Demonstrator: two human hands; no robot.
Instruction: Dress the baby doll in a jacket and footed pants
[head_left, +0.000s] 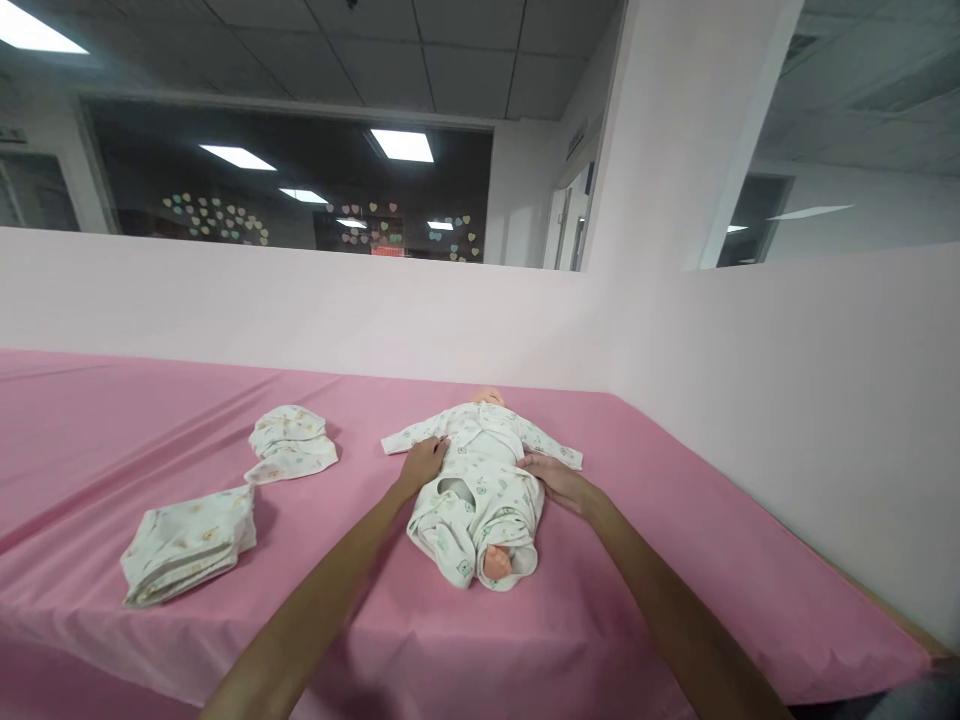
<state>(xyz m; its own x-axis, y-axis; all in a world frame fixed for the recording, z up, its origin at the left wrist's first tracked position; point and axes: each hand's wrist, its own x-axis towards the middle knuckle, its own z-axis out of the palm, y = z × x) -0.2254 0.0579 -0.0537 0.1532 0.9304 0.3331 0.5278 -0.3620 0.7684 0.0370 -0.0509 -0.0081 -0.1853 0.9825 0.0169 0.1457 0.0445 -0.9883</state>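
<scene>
A baby doll [491, 397] lies on its back, its head at the far end. It wears a white printed baby top [480, 422] with both sleeves spread out sideways. White baby pants [506, 497] with a small green print cover its lower body, bunched at the legs. An oval gap shows in the pants, and one doll foot [497, 562] pokes from the right leg opening. My left hand [425, 463] is closed on the left side of the waistband, fingers curled. At the opposite side, my right hand [556, 480] grips the waistband, its fingers straighter and its thumb hidden.
A pink sheet [360, 600] covers the table, wrinkled at left. On it lie a folded printed cloth [191, 545] and a crumpled printed baby garment [291, 442]. White walls [810, 400] with windows close off the back and right side.
</scene>
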